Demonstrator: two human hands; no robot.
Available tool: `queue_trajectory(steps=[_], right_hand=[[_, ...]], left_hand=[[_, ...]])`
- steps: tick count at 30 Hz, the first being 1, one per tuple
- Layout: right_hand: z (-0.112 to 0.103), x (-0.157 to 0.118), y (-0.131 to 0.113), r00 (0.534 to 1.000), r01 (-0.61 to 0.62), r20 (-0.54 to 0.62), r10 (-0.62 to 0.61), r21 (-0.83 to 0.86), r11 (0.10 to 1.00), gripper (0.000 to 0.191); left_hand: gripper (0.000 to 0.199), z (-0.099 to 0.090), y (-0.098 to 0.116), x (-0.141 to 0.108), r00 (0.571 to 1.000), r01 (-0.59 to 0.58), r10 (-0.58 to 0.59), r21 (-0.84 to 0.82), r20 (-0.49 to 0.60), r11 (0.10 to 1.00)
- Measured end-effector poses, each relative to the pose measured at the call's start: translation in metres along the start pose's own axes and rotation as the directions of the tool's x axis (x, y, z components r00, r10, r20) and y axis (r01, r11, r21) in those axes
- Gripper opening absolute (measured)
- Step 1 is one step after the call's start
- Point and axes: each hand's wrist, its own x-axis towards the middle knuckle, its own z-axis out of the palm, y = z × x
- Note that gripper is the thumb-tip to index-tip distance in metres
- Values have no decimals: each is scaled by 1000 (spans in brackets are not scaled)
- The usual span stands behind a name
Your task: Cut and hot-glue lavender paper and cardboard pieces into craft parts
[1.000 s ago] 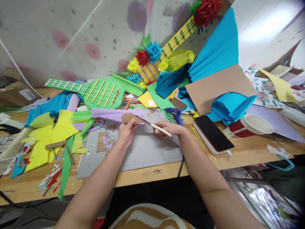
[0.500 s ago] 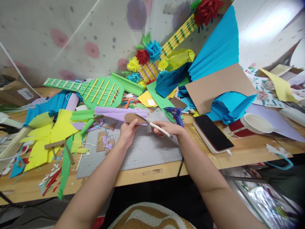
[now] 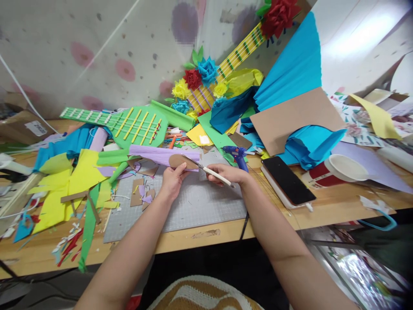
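Observation:
Between thumb and fingers, my left hand (image 3: 172,181) pinches a rounded brown cardboard piece (image 3: 177,160) together with a strip of lilac crepe paper (image 3: 150,154). The strip stretches out to the left behind the cardboard. My right hand (image 3: 226,173) grips white-handled scissors (image 3: 219,177), their blades pointing left across the cardboard and the lilac paper. Whether the blades are fully closed is too small to tell. Both hands are above a grey cutting mat (image 3: 200,211) with cardboard and lilac scraps on it.
A blue glue gun (image 3: 237,156) stands just beyond my right hand. Rightward are a phone (image 3: 288,180) and a paper cup (image 3: 335,171). A green paper guitar (image 3: 138,125) and a flowered yellow one (image 3: 238,56) are behind. Yellow crepe paper (image 3: 54,193) covers the left side.
Both hands keep nearly the same place and grip. The scissors' handles look slightly closer together; the view has shifted a little.

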Motion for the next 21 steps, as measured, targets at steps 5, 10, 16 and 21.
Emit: queue_trajectory(steps=[5, 10, 16, 21], right_hand=[[2, 0, -1, 1000, 24, -15, -25, -78, 997, 51], [3, 0, -2, 999, 29, -23, -31, -107, 994, 51], [2, -1, -5, 1000, 7, -17, -10, -163, 987, 53], [2, -2, -7, 999, 19, -38, -28, -199, 980, 51]], left_hand=[[27, 2, -1, -3, 999, -4, 3, 30, 35, 1000], [28, 3, -4, -2, 999, 14, -16, 61, 44, 998], [24, 4, -4, -2, 999, 45, -46, 71, 22, 996], [21, 5, -2, -3, 997, 67, -69, 62, 27, 996]])
